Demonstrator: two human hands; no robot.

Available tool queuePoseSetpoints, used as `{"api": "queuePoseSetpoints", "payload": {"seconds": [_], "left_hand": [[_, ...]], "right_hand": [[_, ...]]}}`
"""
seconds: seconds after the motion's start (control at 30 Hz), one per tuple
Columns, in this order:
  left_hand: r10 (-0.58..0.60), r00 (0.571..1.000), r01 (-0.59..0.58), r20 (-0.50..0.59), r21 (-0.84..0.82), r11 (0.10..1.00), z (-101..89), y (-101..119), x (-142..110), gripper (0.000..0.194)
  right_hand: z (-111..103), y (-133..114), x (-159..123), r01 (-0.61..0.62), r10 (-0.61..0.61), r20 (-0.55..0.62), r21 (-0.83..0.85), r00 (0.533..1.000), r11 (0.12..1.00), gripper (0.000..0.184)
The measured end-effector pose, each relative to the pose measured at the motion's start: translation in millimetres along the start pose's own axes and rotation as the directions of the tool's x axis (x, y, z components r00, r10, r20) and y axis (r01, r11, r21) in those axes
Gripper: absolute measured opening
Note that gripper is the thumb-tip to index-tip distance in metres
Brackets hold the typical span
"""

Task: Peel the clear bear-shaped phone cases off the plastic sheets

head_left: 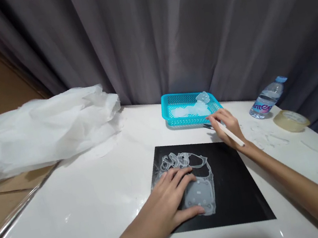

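Observation:
My left hand (173,198) lies with its fingers spread on a translucent plastic sheet (199,194), pressing it against a black mat (235,187). A rounded rectangular panel with small marks shows in the sheet, and a cut-out opening with thin curled strips lies above it. My right hand (228,125) is closed around a slim white pen-like tool (232,134), held over the mat's far right corner. Its dark tip points left, near the front of a turquoise basket (165,111). Several translucent cut pieces (200,107) rest in that basket.
A crumpled white sheet bundle (47,130) covers the table's left back, beside cardboard (9,198). On the right stand a water bottle (268,99) and a roll of clear tape (291,120). Thin plastic scraps (273,138) lie nearby. A grey curtain (132,37) hangs behind.

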State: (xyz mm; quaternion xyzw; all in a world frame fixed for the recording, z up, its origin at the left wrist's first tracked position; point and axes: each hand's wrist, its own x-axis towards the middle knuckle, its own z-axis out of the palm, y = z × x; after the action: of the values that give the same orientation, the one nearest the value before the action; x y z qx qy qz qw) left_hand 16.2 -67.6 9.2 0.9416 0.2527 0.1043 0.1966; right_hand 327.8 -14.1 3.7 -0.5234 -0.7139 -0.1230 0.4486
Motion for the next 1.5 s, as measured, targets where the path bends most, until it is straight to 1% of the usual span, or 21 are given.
{"api": "queuePoseSetpoints", "payload": {"seconds": [0.1,0.17,0.27,0.33,0.37,0.43,0.53,0.63,0.73,0.87,0.97,1.07,1.13,1.2,1.27,1.33,1.37,1.4,1.43,1.47,1.5], "left_hand": [[-0.044,0.996,0.048,-0.073,0.056,0.997,10.6,2,2,0.066],[-0.071,0.992,0.079,-0.1,0.073,0.994,17.6,2,4,0.068],[-0.113,0.986,0.121,-0.124,0.059,0.991,22.5,2,5,0.068],[-0.124,0.983,0.129,-0.133,0.029,0.991,21.0,2,5,0.067],[-0.126,0.983,0.128,-0.132,0.01,0.992,19.1,3,5,0.066],[-0.121,0.985,0.117,-0.121,-0.036,0.992,14.4,3,4,0.062],[-0.111,0.99,0.101,-0.09,-0.105,0.989,8.3,3,2,0.046],[-0.107,0.993,0.099,-0.047,-0.144,0.985,6.2,2,0,0.035],[-0.119,0.993,0.114,-0.024,-0.161,0.98,6.8,1,-1,0.036],[-0.122,0.992,0.119,-0.007,-0.168,0.979,8.2,1,-3,0.04],[-0.118,0.993,0.114,-0.018,-0.156,0.981,8.6,0,-3,0.04],[-0.092,0.995,0.086,-0.041,-0.123,0.989,7.9,-3,-3,0.039],[-0.07,0.996,0.064,-0.052,-0.104,0.993,6.9,-4,-3,0.039],[-0.059,0.996,0.053,-0.064,-0.089,0.995,6.3,-5,-1,0.04],[-0.06,0.996,0.055,-0.072,-0.07,0.996,7.1,-6,1,0.042],[-0.064,0.995,0.06,-0.082,-0.049,0.997,9.3,-6,3,0.046],[-0.069,0.994,0.066,-0.089,-0.038,0.997,10.7,-6,4,0.048],[-0.076,0.992,0.073,-0.098,-0.027,0.997,12.0,-6,5,0.05],[-0.083,0.991,0.082,-0.109,-0.017,0.996,13.1,-6,6,0.052],[-0.09,0.988,0.09,-0.123,-0.009,0.996,13.9,-7,6,0.054],[-0.096,0.986,0.096,-0.135,-0.004,0.995,14.4,-8,7,0.054]], "right_hand": [[-15,-12,-26,0.038,-0.043,0.154,0.035,0.987,0.999,0.02],[-20,-8,-26,0.042,-0.037,0.192,-0.02,0.981,0.999,0.021],[-17,12,2,-0.03,0.044,0.088,-0.151,0.995,0.988,0.034],[-8,32,30,-0.123,0.145,0.078,-0.234,0.986,0.964,0.038],[-2,42,45,-0.175,0.215,0.124,-0.275,0.969,0.945,0.039],[12,62,71,-0.209,0.269,0.184,-0.291,0.945,0.934,0.037],[33,85,99,-0.278,0.373,0.267,-0.333,0.889,0.901,0.037],[50,96,112,-0.361,0.493,0.298,-0.402,0.818,0.842,0.032],[60,96,116,-0.404,0.559,0.296,-0.448,0.775,0.798,0.025],[62,86,120,-0.43,0.579,0.269,-0.453,0.77,0.781,0.021],[55,78,125,-0.481,0.606,0.214,-0.435,0.766,0.761,0.02],[40,70,132,-0.533,0.631,0.157,-0.405,0.76,0.743,0.021],[26,63,135,-0.542,0.628,0.154,-0.379,0.763,0.751,0.023],[11,52,130,-0.53,0.606,0.168,-0.343,0.778,0.775,0.031],[-5,34,116,-0.497,0.559,0.196,-0.29,0.806,0.818,0.042],[-21,9,89,-0.45,0.485,0.237,-0.188,0.842,0.873,0.059],[-29,-6,71,-0.422,0.417,0.24,-0.032,0.877,0.906,0.065],[-37,-21,52,-0.41,0.374,0.254,0.107,0.892,0.906,0.068],[-44,-35,32,-0.42,0.349,0.299,0.218,0.888,0.881,0.071],[-50,-49,12,-0.45,0.321,0.384,0.318,0.866,0.835,0.072],[-54,-61,-6,-0.502,0.277,0.5,0.398,0.82,0.768,0.072]]}}
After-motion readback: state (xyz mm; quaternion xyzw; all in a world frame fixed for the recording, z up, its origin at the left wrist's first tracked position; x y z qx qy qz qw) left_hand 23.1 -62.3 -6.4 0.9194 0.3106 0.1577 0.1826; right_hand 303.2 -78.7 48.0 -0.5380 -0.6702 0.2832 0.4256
